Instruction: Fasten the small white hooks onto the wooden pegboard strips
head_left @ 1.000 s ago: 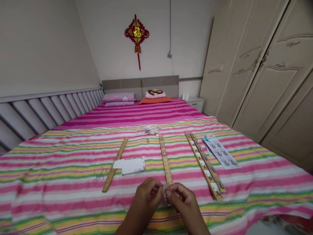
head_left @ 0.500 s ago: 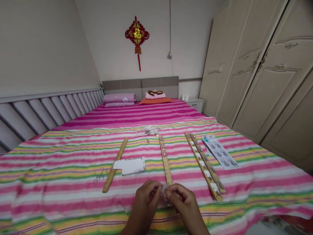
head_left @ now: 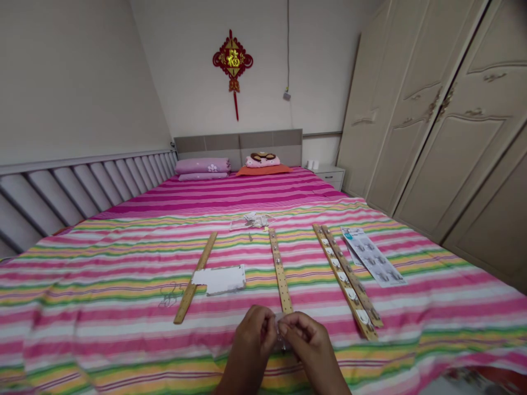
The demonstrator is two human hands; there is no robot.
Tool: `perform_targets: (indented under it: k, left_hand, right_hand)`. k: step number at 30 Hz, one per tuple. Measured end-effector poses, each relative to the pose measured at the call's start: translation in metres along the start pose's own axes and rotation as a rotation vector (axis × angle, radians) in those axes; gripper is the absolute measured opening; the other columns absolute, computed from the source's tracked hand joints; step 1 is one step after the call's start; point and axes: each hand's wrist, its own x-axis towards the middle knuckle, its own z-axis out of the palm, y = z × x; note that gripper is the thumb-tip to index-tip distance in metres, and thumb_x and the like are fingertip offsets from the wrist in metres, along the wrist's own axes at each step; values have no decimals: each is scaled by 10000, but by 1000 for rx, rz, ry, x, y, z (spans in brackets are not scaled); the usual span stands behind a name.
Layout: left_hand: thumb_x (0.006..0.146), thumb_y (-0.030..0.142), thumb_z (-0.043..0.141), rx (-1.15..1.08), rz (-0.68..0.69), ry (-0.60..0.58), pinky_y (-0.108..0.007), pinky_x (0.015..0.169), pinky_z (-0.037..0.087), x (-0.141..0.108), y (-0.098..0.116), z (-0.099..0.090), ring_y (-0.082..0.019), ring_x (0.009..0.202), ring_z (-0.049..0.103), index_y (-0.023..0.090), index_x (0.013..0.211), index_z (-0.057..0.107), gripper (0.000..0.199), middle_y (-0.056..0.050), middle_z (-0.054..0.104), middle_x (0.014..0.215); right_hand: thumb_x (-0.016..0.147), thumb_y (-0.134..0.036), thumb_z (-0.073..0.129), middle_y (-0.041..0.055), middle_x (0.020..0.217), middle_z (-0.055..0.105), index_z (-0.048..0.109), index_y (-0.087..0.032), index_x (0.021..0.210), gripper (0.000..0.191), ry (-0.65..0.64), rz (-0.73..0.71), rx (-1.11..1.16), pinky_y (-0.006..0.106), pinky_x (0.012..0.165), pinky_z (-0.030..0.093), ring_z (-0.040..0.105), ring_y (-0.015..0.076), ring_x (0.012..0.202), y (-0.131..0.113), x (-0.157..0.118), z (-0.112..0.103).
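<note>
Close together at the lower middle, my left hand and my right hand both pinch a small translucent plastic piece. Fingertips cover much of it, so its exact kind is unclear. A little metal shows beneath it. Just beyond the hands lies a perforated wooden strip with a few small metal hooks at its far end; the hands hide its near end. To the right, two more strips lie side by side, one bearing white-backed hooks and the other metal hooks.
A striped sheet covers the bed. Left are a wooden strip, a torn white card and tangled thin wire. Clear packaging with small parts lies farther back. Printed hook packaging sits right, near the wardrobe.
The left fingers have curled in more tightly around the translucent piece, and less of it shows. Both hands stay in nearly the same place; the view has shifted slightly.
</note>
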Motion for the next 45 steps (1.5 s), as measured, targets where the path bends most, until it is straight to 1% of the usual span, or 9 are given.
perform_targets:
  k: [5, 9, 15, 20, 24, 31, 35, 40, 45]
  left_hand:
    - [801, 225, 459, -32, -57, -55, -213, 548, 403, 1, 1, -2, -123, 575, 507, 187, 694, 527, 132, -2, 527, 642]
    - [805, 300, 464, -215, -207, -128, -212, 510, 387, 3, 5, -8, -119, 537, 487, 180, 682, 529, 183, 7, 516, 597]
    - [803, 359, 476, -539, -353, -231, -250, 594, 469, 9, 13, -21, -148, 607, 568, 170, 687, 584, 247, -13, 601, 622]
    - [764, 400, 555, -648, -455, -228, -271, 646, 491, 12, 15, -25, -157, 650, 606, 160, 720, 609, 250, -15, 649, 666]
    - [757, 379, 567, -602, -409, -243, -256, 623, 469, 11, 12, -25, -157, 645, 596, 152, 700, 601, 236, -20, 634, 638]
    - [803, 268, 488, -137, -132, -198, -218, 552, 384, 9, 10, -27, -127, 580, 519, 176, 687, 580, 174, -10, 574, 639]
    - [800, 217, 454, -129, -170, -266, -209, 526, 365, 10, 10, -27, -121, 555, 497, 180, 666, 527, 158, 2, 539, 609]
    - [803, 207, 444, -89, -117, -198, -222, 563, 361, 7, 10, -20, -125, 589, 474, 186, 683, 489, 130, 7, 507, 639]
    - [844, 312, 427, -363, -261, -258, -224, 555, 402, 4, 10, -20, -131, 586, 502, 182, 707, 507, 205, 4, 521, 625]
  right_hand:
    - [631, -398, 725, -37, 501, 494, 635, -138, 626, 275, -16, 0, -5, 197, 439, 294, 377, 76, 458, -2, 0, -1]
    - [639, -398, 722, -33, 492, 517, 645, -134, 648, 275, -25, 21, -4, 188, 424, 278, 384, 71, 441, -5, -1, -1]
    - [628, -410, 728, -46, 459, 497, 644, -134, 638, 289, -8, 39, 29, 179, 390, 244, 351, 57, 397, -9, -2, -1]
    - [636, -406, 725, -57, 460, 473, 638, -140, 648, 281, -1, 38, 38, 174, 385, 229, 329, 47, 392, -5, -1, -2]
    - [648, -412, 714, -56, 462, 471, 633, -133, 658, 291, -24, 45, 21, 176, 394, 222, 319, 46, 401, -3, -1, -2]
    - [639, -410, 719, -62, 464, 449, 630, -131, 643, 293, -6, 35, -6, 185, 425, 242, 333, 55, 423, -4, -1, 0]
    - [637, -399, 721, -37, 498, 507, 639, -133, 641, 278, -29, 27, 7, 196, 448, 275, 389, 75, 455, -7, -3, 1]
    - [636, -385, 727, -30, 518, 525, 637, -134, 644, 266, -35, 32, 22, 196, 460, 304, 421, 81, 477, -9, -5, 2]
    - [647, -399, 718, -43, 495, 501, 634, -138, 647, 274, -37, 32, 20, 186, 429, 268, 367, 61, 441, -4, -2, -2]
